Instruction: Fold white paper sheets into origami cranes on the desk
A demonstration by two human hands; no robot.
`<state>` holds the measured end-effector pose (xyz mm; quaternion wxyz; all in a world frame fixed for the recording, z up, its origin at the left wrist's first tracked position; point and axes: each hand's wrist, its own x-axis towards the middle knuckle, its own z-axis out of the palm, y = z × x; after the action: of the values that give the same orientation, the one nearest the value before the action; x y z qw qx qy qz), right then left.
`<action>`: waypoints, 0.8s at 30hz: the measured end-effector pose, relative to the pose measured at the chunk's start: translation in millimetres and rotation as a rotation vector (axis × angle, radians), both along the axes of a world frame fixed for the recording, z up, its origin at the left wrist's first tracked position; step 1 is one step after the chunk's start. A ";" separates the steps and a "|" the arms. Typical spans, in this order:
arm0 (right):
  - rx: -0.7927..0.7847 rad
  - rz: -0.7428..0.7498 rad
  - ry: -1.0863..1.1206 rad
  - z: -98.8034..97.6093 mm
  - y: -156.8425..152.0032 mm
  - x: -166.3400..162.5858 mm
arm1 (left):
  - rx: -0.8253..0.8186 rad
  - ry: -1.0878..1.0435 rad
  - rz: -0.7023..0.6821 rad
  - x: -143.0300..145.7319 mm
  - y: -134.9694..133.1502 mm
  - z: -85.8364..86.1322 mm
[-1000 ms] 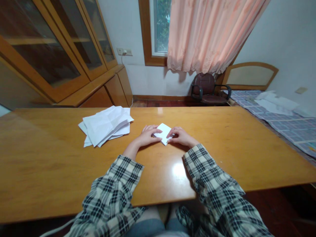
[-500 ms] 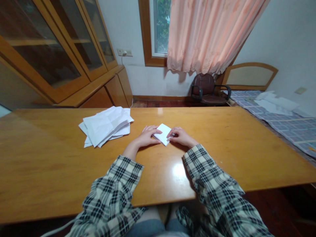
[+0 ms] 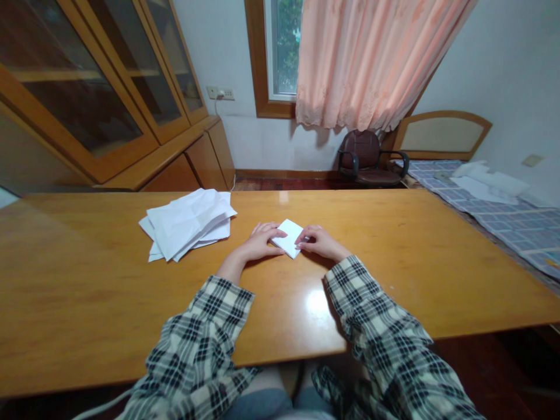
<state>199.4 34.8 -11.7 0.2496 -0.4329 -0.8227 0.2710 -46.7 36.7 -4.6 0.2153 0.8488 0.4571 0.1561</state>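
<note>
A small square of folded white paper [image 3: 289, 235] lies on the wooden table [image 3: 280, 326], one corner pointing toward me. At its left edge my left hand [image 3: 261, 241] grips it, thumb on top and the other fingers around the side. My right hand [image 3: 320, 241] pinches the paper's right corner between thumb and fingers. The far corner and the middle of the paper show between both hands. Fingertips under the paper are hidden.
A loose stack of creased white sheets [image 3: 188, 221] lies on the table left of my hands. Beyond the table stand a glass-doored cabinet [image 3: 131, 146], a dark red armchair [image 3: 365, 154] and a bed [image 3: 494, 204] with papers on it.
</note>
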 end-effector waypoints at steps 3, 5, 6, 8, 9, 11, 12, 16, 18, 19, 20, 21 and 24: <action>-0.004 0.002 0.001 0.0 0.1 0.2 | -0.017 0.000 0.004 0.2 -0.5 1.5; -0.003 0.003 0.003 -0.1 0.1 0.3 | -0.023 0.004 0.003 0.0 -0.5 1.8; 0.000 0.004 0.004 -0.2 0.2 0.3 | -0.021 0.005 0.002 -0.2 -0.3 1.8; 0.004 0.003 0.005 -0.5 0.2 0.3 | -0.014 0.004 -0.001 -0.5 0.1 1.5; 0.004 0.002 0.006 -0.6 0.2 0.3 | -0.013 0.002 -0.001 -0.6 0.3 1.3; 0.002 -0.003 0.008 -0.7 0.2 0.2 | -0.018 -0.004 0.001 -0.8 0.7 1.1; 0.002 -0.004 0.010 -0.7 0.1 0.1 | -0.021 -0.007 0.003 -0.8 0.8 1.1; 0.014 0.012 0.011 -0.2 -0.2 -0.3 | -0.027 -0.025 -0.006 -1.0 1.6 0.9; 0.015 0.014 0.009 -0.2 -0.1 -0.3 | -0.031 -0.031 -0.011 -1.5 2.2 0.5; 0.013 0.013 0.008 -0.4 0.1 -0.2 | -0.034 -0.033 -0.013 -1.9 2.6 0.2; 0.011 0.011 0.007 -0.5 0.2 0.0 | -0.038 -0.034 -0.015 -2.4 2.9 -0.1; 0.008 0.010 0.007 -0.7 0.3 0.2 | -0.040 -0.036 -0.020 -2.8 3.2 -0.3; 0.001 0.007 0.007 -0.7 0.3 0.7 | -0.039 -0.044 -0.030 -3.8 3.7 -0.4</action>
<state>200.1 35.0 -12.5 0.2519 -0.4288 -0.8235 0.2732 -50.5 40.3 -5.0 0.2439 0.8476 0.4423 0.1625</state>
